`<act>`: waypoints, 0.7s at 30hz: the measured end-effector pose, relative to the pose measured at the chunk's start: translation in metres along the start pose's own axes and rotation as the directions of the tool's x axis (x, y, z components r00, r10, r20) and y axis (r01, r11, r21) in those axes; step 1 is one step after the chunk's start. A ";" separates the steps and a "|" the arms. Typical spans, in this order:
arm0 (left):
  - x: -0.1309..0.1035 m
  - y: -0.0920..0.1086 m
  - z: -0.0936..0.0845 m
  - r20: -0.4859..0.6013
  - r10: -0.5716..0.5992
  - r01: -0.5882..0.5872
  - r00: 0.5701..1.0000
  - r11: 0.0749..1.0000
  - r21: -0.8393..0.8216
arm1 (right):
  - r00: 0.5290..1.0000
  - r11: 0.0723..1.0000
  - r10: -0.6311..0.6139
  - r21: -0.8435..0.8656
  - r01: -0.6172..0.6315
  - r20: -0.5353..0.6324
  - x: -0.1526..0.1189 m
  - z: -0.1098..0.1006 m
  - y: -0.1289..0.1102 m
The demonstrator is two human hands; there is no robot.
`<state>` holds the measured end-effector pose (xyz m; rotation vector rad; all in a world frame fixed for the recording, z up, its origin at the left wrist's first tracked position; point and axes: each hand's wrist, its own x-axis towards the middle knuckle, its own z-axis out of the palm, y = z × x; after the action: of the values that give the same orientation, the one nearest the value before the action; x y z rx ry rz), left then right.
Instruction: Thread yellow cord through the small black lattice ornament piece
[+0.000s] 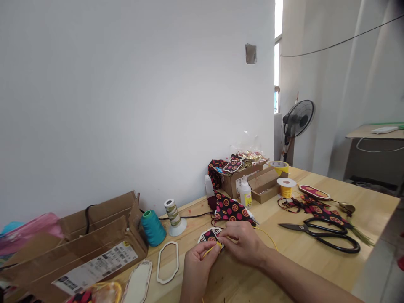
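Wooden tabletop [372, 206]: left of the scissors [304, 227], left hand [202, 257] and right hand [244, 242] are pinching yellow cord [219, 243]; a slackening pinch could release it.

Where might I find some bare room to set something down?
Bare wood shows between the right forearm and the scissors, and between the brass piece and the right edge of the table. It is crowded on the left, around the carton and teal cone.

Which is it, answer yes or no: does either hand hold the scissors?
No, the scissors lie on the table, apart from the left hand and the right hand.
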<state>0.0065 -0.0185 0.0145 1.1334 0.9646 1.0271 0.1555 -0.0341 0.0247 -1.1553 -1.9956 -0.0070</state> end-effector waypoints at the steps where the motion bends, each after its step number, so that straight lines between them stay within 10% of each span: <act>1: 0.001 -0.001 0.000 0.000 0.012 -0.012 1.000 1.000 -0.002 | 1.000 1.000 0.001 0.010 -0.001 0.007 0.000 0.001 0.001; 21: -0.004 0.007 0.004 0.011 -0.008 0.008 1.000 1.000 -0.025 | 0.998 0.999 -0.048 -0.003 0.048 -0.042 -0.002 -0.001 -0.001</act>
<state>0.0081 -0.0225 0.0218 1.1127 0.9448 1.0226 0.1561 -0.0368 0.0243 -1.0994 -1.9857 -0.0573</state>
